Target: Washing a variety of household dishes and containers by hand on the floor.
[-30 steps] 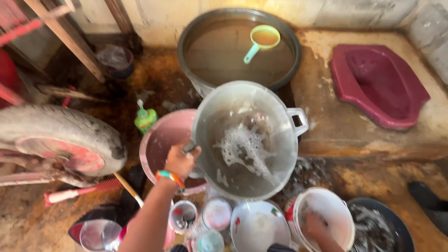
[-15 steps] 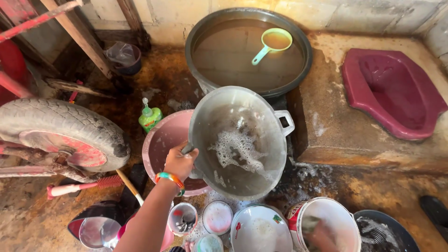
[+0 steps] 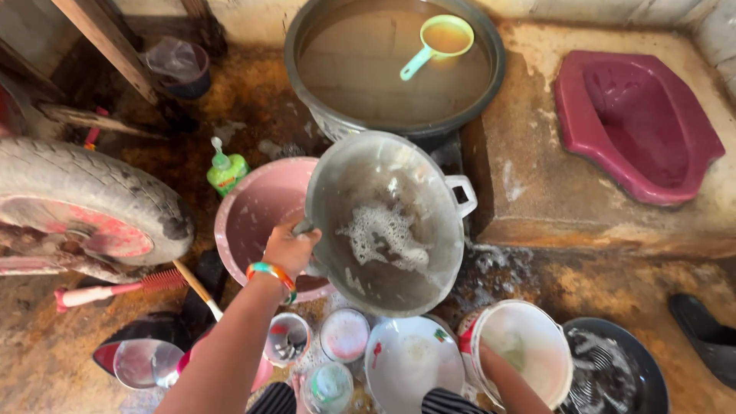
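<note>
The large grey metal pot hangs tilted above the pink plastic basin, its mouth turned toward the camera and white soap foam spread over its inside wall. The left hand has its grip clamped on the pot's near handle at the rim; a bright beaded bracelet sits on that wrist. The pot's far handle sticks out to the right, just in front of the big dark tub of brownish water, where a green dipper floats. The right hand reaches down into the white bucket at the lower right; its fingers are hidden by the bucket, so whether they are together or apart cannot be told. Beside the bucket lie a white bowl, small cups and a dark pan. A green soap bottle stands left of the basin, near a worn tyre
</note>
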